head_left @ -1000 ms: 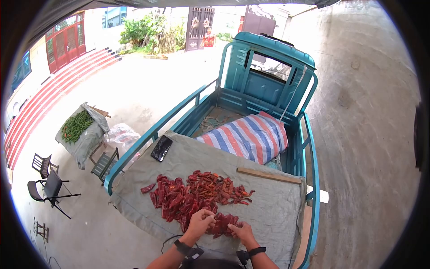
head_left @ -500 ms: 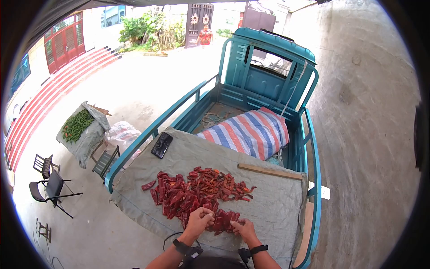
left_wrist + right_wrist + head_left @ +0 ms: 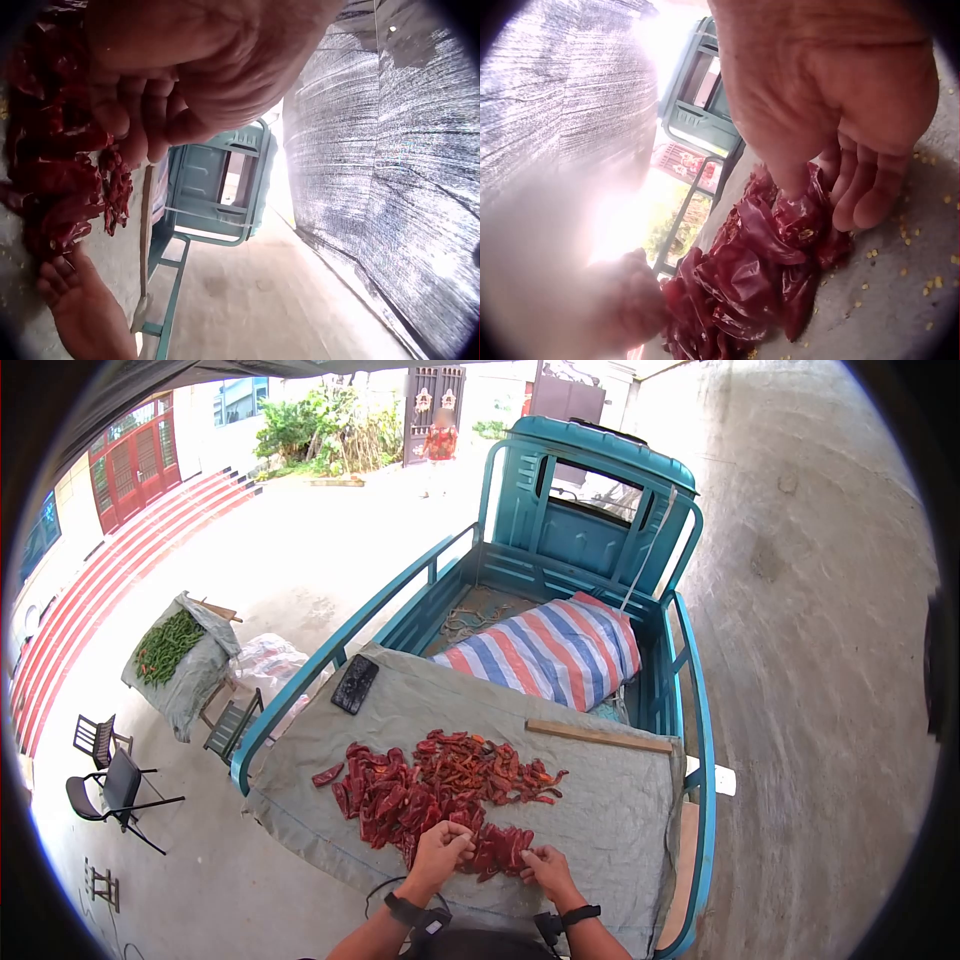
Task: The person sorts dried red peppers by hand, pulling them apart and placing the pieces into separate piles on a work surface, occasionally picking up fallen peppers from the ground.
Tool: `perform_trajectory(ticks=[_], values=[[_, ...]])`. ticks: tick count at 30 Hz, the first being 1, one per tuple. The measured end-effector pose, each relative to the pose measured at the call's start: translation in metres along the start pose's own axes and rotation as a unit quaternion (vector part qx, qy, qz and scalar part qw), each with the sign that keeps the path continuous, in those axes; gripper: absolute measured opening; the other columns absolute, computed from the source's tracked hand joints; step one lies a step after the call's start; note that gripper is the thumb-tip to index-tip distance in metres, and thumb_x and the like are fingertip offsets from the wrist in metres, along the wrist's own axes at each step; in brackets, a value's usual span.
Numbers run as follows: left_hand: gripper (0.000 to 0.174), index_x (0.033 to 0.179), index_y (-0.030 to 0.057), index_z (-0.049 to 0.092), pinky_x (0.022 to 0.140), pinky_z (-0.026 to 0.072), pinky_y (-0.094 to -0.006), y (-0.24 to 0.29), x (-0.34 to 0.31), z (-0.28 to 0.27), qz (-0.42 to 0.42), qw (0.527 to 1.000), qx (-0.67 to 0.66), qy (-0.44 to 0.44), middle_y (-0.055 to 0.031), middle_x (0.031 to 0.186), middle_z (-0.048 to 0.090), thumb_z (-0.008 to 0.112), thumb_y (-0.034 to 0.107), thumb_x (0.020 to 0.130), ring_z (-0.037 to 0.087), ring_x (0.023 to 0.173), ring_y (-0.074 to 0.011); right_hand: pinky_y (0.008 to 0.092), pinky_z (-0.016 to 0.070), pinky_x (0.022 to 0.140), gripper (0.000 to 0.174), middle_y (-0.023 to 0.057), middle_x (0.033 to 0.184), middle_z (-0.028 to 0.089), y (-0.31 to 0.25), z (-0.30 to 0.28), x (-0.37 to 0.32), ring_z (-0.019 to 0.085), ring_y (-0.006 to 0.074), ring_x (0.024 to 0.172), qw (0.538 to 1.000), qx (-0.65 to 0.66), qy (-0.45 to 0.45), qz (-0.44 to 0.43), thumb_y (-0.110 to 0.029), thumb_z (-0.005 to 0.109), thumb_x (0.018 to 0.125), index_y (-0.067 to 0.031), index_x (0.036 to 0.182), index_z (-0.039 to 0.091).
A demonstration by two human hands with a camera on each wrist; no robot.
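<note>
A packed row of dried red chili peppers (image 3: 498, 850) lies between my two hands, close over the grey sheet. My right hand (image 3: 550, 872) pinches the pepper at the row's right end between thumb and fingers, its other fingers curled loosely, as the right wrist view shows. At the left end my left hand (image 3: 440, 856) has its thumb and fingertips pinched together against the row; what lies exactly between them is hidden. Beyond the hands spreads a larger pile of red chili peppers (image 3: 385, 795), with smaller, more orange ones (image 3: 480, 768) on its far side.
The grey sheet (image 3: 610, 820) covers the rear of a blue cargo tricycle bed (image 3: 703, 760). On it lie a black phone (image 3: 355, 684) and a wooden strip (image 3: 600, 737). A striped sack (image 3: 560, 652) sits farther in. Pale seeds (image 3: 930, 285) dot the sheet by my right hand.
My right hand has shifted slightly to the right with the pepper end it pinches. My left hand stays nearly in place. A distant person in red now stands more fully in view.
</note>
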State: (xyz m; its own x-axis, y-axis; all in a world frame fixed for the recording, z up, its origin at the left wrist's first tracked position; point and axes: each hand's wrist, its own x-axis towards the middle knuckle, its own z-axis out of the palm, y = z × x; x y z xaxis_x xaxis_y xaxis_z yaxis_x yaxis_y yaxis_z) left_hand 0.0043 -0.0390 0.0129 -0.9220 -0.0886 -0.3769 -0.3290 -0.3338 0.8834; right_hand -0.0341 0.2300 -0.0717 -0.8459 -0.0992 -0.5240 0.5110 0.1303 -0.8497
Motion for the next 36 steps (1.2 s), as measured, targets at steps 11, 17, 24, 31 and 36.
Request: perform_trajectory(ticks=[11,17,24,31,36], values=[[0.015,0.117,0.0033,0.068,0.067,0.0542,-0.0248,-0.003,0.004,0.001,0.003,1.0,-0.008,-0.001,-0.0041,0.095,0.074,0.069,0.014,0.107,0.069,0.079,-0.0099,0.0332,0.0586,0.057,0.029,0.0121,0.093,0.074,0.0,0.001,-0.002,0.073,0.0206,0.069,1.0,-0.023,0.008,-0.02,-0.022,0.074,0.104,0.0029,0.114,0.065],[0.031,0.136,-0.0006,0.062,0.073,0.0589,-0.0276,0.04,0.018,0.005,0.047,0.999,-0.002,-0.021,-0.0075,0.096,0.076,0.066,0.007,0.106,0.072,0.081,-0.0136,0.0325,0.0573,0.055,0.028,0.0125,0.093,0.075,0.008,-0.004,-0.001,0.072,0.0201,0.066,0.999,0.014,0.007,-0.03,-0.023,0.072,0.106,0.0018,0.116,0.064],[0.063,0.162,-0.0083,0.037,0.082,0.0508,-0.0288,0.359,-0.02,0.041,0.492,0.868,-0.056,-0.049,-0.009,0.095,0.072,0.062,0.014,0.109,0.067,0.088,-0.0142,0.0318,0.0545,0.051,0.032,0.0122,0.087,0.073,-0.001,-0.003,-0.006,0.07,0.019,0.061,0.999,0.023,-0.003,-0.039,-0.029,0.071,0.107,0.0011,0.112,0.063],[0.027,0.137,0.0028,0.06,0.077,0.0552,-0.0295,0.306,-0.017,0.078,0.413,0.9,-0.106,-0.088,-0.0046,0.093,0.068,0.061,0.012,0.112,0.067,0.081,-0.014,0.0314,0.054,0.049,0.036,0.0127,0.083,0.072,-0.006,-0.008,-0.007,0.068,0.0186,0.058,0.998,0.06,-0.003,-0.034,-0.034,0.068,0.108,0.001,0.115,0.062],[0.009,0.116,0.0093,0.066,0.073,0.0578,-0.0314,0.098,0.037,0.059,0.024,0.992,-0.113,-0.042,-0.0022,0.093,0.072,0.064,0.014,0.108,0.07,0.081,-0.015,0.0327,0.0539,0.05,0.036,0.0148,0.084,0.074,0.005,-0.013,-0.006,0.068,0.0199,0.058,0.994,0.106,-0.006,-0.03,-0.034,0.069,0.108,0.0005,0.115,0.061]])
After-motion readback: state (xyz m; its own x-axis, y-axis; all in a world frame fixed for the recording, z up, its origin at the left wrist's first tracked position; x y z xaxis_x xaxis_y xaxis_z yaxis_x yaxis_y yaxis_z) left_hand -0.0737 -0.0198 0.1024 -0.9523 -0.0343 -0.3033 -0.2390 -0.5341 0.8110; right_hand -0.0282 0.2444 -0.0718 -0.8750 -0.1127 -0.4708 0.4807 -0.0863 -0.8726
